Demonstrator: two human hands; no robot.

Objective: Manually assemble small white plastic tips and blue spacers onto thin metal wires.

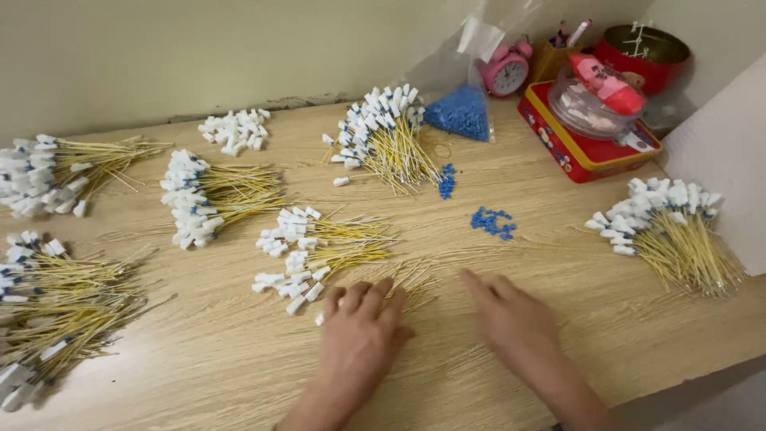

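Flat on yellow wires: left hand, right hand.

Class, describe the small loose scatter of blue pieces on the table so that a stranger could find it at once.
Start at the red tin at the table's far right. Towards the middle of the wooden table, beyond the right hand, lies the scatter of blue pieces. Unlike the bagged blue heap, it is loose, flat and bare.

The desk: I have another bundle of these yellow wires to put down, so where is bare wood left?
Bare wood lies along the near edge left of the left hand, and between the blue beads and the right wire bundle. A smaller patch sits behind the right hand. The left side and middle are crowded with bundles, the far right corner with a red tin and clock.
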